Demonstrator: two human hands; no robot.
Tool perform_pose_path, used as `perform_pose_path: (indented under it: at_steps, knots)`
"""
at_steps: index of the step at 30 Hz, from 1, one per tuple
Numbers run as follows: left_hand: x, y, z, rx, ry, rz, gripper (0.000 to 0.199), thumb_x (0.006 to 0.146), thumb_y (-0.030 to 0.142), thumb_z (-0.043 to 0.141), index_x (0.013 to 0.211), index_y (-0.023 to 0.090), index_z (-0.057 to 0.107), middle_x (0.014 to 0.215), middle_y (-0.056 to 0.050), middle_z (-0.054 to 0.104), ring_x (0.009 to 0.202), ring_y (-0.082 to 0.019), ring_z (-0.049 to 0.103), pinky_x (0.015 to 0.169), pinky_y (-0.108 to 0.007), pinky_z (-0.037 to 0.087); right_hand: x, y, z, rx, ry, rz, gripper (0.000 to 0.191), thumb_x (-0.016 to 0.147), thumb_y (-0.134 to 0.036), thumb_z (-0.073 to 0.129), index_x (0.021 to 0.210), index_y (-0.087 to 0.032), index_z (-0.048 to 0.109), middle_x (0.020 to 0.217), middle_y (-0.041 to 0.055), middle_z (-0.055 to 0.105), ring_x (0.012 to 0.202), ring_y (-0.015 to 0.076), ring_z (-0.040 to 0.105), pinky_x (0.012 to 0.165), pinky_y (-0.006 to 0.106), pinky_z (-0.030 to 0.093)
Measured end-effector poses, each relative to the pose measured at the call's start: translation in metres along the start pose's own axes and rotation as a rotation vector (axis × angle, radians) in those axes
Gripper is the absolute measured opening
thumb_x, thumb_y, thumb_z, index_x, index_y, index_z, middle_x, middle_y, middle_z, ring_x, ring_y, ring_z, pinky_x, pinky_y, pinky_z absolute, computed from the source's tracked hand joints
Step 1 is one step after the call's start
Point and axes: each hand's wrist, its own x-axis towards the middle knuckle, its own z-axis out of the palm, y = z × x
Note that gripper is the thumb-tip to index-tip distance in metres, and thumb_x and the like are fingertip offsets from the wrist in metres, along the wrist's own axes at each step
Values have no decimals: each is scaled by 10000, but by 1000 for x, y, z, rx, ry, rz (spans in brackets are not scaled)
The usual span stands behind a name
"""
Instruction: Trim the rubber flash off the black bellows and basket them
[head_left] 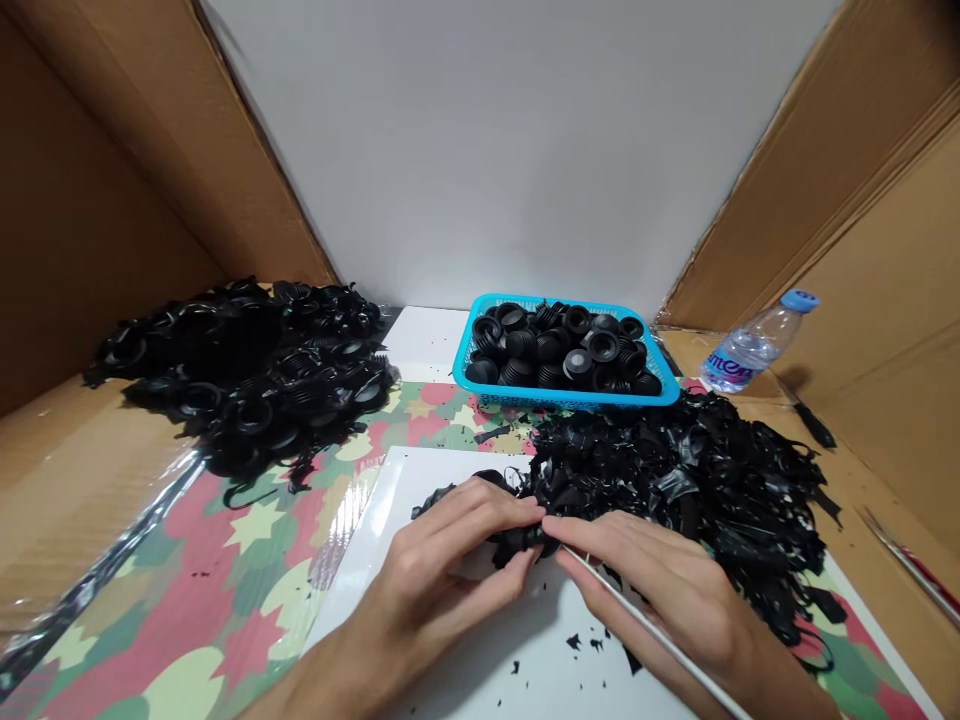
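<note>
Over the white board (367,540), my left hand (457,560) pinches a black rubber piece (529,535), mostly covered by the fingers. My right hand (652,580) meets it fingertip to fingertip, with a thin pale metal tool (652,628) held between thumb and fingers, its tip at the black piece. Ragged black scraps (720,480) are heaped just behind and to the right of my right hand. Small black crumbs lie on the board below the hands.
A blue basket (570,399) of ribbed black rubber parts stands behind the hands. More untrimmed black parts (255,380) are piled at the left. At the right are a water bottle (754,345), a black-handled tool (814,425) and tweezers (911,565). Cardboard walls flank the table.
</note>
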Motion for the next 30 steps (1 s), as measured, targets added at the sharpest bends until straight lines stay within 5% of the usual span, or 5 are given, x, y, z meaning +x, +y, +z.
perform_pose_path:
  at_steps: [5,12,30]
  knots:
    - [0,0,3,4,-4,-23,428,977,-23,769,1353,176,720,1110,-62,789,990,-173,750,901,-238,610,9,-2,-4,-71,-25,-52,261,1161,-81,423,1213,-116,676,983,121,826,935,233,837,901,315,688]
    - [-5,1,5,0,1,-66,454,1006,24,778,1412,202,682,1208,-73,799,1060,-192,755,942,-259,616,-4,3,8,-76,39,17,281,1204,-169,433,1397,-117,631,1072,118,826,945,196,828,877,269,664]
    - [-4,8,7,-99,-5,-116,415,1007,15,767,1370,210,718,1153,-67,806,1057,-198,769,936,-259,632,1,6,11,-251,163,-3,241,1159,-93,468,1228,-124,697,962,89,832,842,207,805,834,329,618]
